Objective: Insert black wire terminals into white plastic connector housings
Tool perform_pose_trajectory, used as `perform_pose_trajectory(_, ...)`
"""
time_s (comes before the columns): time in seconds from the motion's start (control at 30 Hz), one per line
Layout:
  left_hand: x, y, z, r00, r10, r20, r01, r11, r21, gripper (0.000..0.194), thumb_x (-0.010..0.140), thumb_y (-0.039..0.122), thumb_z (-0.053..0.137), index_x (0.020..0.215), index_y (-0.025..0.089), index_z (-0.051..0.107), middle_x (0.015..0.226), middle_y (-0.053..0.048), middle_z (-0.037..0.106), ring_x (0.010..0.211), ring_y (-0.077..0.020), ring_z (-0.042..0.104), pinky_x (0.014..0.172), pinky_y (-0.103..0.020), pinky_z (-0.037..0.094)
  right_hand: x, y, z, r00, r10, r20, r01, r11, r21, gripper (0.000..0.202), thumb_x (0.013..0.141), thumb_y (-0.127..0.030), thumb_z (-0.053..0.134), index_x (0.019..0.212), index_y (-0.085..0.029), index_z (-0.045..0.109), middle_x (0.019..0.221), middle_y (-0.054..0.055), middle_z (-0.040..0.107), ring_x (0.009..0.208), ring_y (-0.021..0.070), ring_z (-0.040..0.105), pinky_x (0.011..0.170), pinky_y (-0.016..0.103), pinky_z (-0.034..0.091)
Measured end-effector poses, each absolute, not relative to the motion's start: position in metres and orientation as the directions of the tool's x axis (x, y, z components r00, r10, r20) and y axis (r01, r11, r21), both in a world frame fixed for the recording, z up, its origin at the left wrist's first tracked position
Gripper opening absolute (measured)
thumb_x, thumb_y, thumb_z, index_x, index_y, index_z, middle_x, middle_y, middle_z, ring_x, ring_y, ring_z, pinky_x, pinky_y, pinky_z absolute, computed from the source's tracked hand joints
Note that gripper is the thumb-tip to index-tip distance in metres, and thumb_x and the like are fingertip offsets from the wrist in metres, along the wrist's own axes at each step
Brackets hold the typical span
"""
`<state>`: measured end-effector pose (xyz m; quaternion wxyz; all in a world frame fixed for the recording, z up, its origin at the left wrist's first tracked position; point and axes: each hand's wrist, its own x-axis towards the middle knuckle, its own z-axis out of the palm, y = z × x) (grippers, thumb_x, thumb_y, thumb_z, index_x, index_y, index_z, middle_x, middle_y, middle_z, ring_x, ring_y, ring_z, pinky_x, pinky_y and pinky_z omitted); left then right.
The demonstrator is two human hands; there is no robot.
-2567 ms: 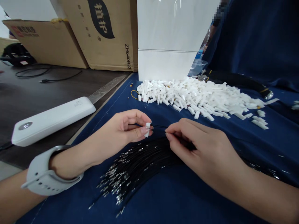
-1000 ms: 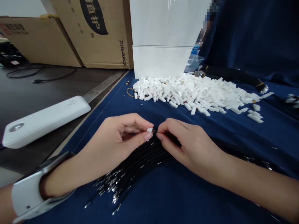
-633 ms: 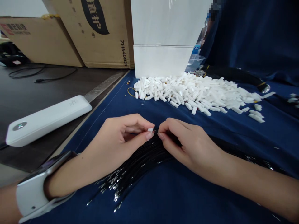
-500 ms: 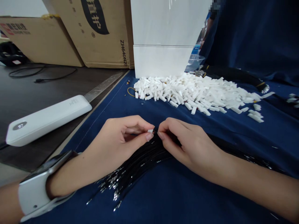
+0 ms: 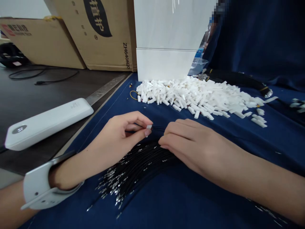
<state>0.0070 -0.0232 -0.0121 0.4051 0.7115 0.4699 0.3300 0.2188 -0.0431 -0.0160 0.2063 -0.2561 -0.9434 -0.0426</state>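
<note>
Between thumb and forefinger, my left hand (image 5: 124, 136) pinches a small white piece (image 5: 149, 127). Thin dark cords (image 5: 157, 128) run from that piece towards my right hand (image 5: 193, 146), whose fingers are curled together over the black cords. Whether those fingers grip anything is hidden. Below both hands lies a bundle of black cords (image 5: 143, 160) with shiny metallic tips, fanned out on the dark blue cloth (image 5: 181, 197). Beyond the hands is a pile of small white pieces (image 5: 202, 93).
A white box (image 5: 166, 63) stands behind the pile, with cardboard boxes (image 5: 114, 47) to its left. On the dark table lie a long white device (image 5: 52, 122) and a black cable (image 5: 57, 80). A clear plastic bottle (image 5: 199, 62) is at the back right.
My left hand has moved slightly up and left with the white piece. My right hand has turned palm down and come away from it, and more of the cord bundle shows.
</note>
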Motion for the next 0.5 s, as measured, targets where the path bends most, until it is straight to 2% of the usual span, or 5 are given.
perform_pose_trajectory(0.07, 0.0065, -0.0244, -0.0124, 0.337, 0.938, 0.078, 0.434, -0.229, 0.871, 0.004, 0.082, 0.021, 0.069, 0.086, 0.021, 0.068, 0.084, 0.004, 0.074, 0.078, -0.0086, 0.069, 0.072, -0.013, 0.054, 0.2191, -0.0433, -0.0186, -0.793, 0.529, 0.303, 0.549, 0.836, -0.024, 0.015, 0.09, -0.003, 0.05, 0.092, -0.01, 0.064, 0.086, 0.007, 0.056, 0.074, 0.0195, 0.051, 0.068, 0.034, 0.042)
perform_pose_trajectory(0.17, 0.0067, -0.0256, -0.0117, 0.34, 0.939, 0.054, 0.468, -0.219, 0.856, 0.005, 0.082, 0.024, 0.07, 0.087, 0.022, 0.068, 0.085, 0.003, 0.074, 0.079, -0.0106, 0.07, 0.072, -0.015, 0.054, 0.2188, -0.0407, -0.0223, -0.769, 0.595, 0.234, 0.598, 0.799, -0.066, 0.014, 0.089, -0.003, 0.052, 0.091, -0.013, 0.062, 0.088, 0.005, 0.055, 0.074, 0.0185, 0.051, 0.068, 0.034, 0.042)
perform_pose_trajectory(0.37, 0.0062, -0.0229, -0.0106, 0.36, 0.933, 0.028, 0.429, -0.192, 0.883, 0.005, 0.081, 0.022, 0.07, 0.086, 0.021, 0.068, 0.084, 0.002, 0.074, 0.078, -0.0114, 0.07, 0.075, -0.018, 0.055, 0.2163, -0.0387, -0.0244, -0.737, 0.62, 0.269, 0.603, 0.783, -0.151, 0.017, 0.091, -0.004, 0.049, 0.091, -0.015, 0.062, 0.085, 0.003, 0.054, 0.072, 0.0165, 0.049, 0.065, 0.032, 0.038)
perform_pose_trajectory(0.5, 0.0045, -0.0204, -0.0116, 0.372, 0.928, -0.028, 0.352, -0.114, 0.929, 0.006, 0.081, 0.019, 0.07, 0.086, 0.019, 0.067, 0.081, 0.002, 0.072, 0.076, -0.0108, 0.069, 0.071, -0.017, 0.055, 0.2134, -0.0418, -0.0246, -0.706, 0.636, 0.312, 0.598, 0.771, -0.219, 0.018, 0.093, -0.007, 0.049, 0.087, -0.014, 0.065, 0.083, 0.004, 0.054, 0.071, 0.016, 0.049, 0.065, 0.03, 0.04)
